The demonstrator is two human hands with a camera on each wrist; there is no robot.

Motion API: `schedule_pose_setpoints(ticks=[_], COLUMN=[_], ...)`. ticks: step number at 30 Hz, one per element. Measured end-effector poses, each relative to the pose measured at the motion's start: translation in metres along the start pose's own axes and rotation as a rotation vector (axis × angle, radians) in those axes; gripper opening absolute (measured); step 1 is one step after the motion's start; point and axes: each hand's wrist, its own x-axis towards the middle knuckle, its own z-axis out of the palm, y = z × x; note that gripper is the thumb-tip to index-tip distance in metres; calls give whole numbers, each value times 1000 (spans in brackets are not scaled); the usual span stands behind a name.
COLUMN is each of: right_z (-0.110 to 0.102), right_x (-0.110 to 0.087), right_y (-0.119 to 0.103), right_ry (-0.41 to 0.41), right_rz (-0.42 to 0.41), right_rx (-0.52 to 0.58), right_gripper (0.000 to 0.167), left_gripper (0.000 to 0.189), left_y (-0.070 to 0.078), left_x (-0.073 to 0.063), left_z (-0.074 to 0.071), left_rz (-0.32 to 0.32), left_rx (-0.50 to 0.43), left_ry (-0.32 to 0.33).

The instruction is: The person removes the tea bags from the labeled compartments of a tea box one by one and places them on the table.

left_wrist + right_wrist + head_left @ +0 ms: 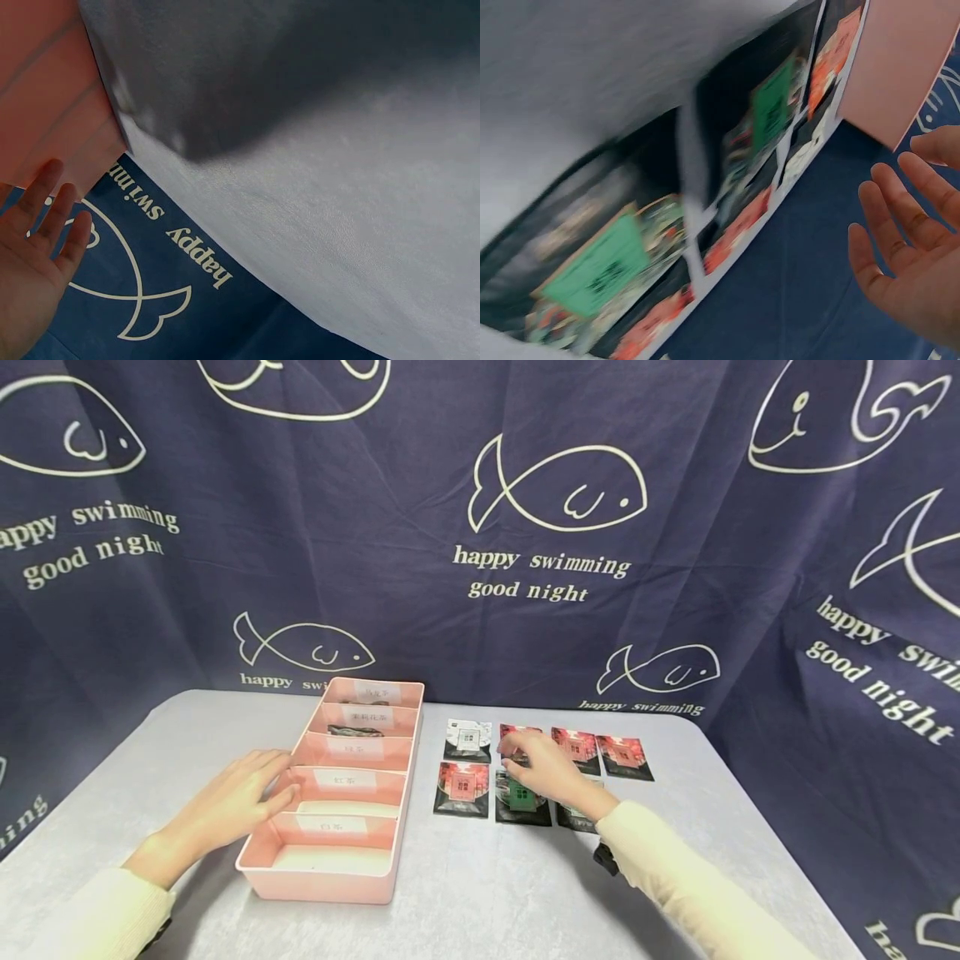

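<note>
My left hand is at the left rim of a pink divided box, fingers spread loosely at the edge beside the fourth and fifth compartments from the back. In the left wrist view those fingers look straight and relaxed. Over the tea packets on the right hovers my right hand, fingers slightly bent and nothing between them. Beneath its fingertips lies a red-and-black tea packet, partly covered by the hand. A green tea packet lies just in front, and a second green packet is partly hidden under the wrist.
A white-and-black packet and a red packet lie nearest the box. Two more red packets are at the back right. Paper labels mark the compartments; dark packets sit in the rear ones. A navy curtain hangs behind.
</note>
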Motion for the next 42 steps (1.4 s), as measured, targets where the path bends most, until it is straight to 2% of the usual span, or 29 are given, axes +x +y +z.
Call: schedule_pose_setpoints(ticks=[8,13,20,31,42], right_z=[7,11,17,29,36], right_x=[22,37,56,81,102], right_y=[-23,-34,-46,-62,-78], right_ry=[7,-22,-15,-59,-54], right_rz=[-93,-96,-154,-168,-159], right_rx=[-34,-33,-57,-78,-117], right_gripper=[13,15,13,17,15], left_gripper=[46,47,48,48,48], left_y=[0,0,0,2,4], left_x=[0,0,-1,-1,0], left_z=[0,0,0,-2,-2], left_rz=[9,0,-13,-19,-7], left_rx=[-5,-10,-9,-15,-14], left_ry=[12,5,-11,-14,-3])
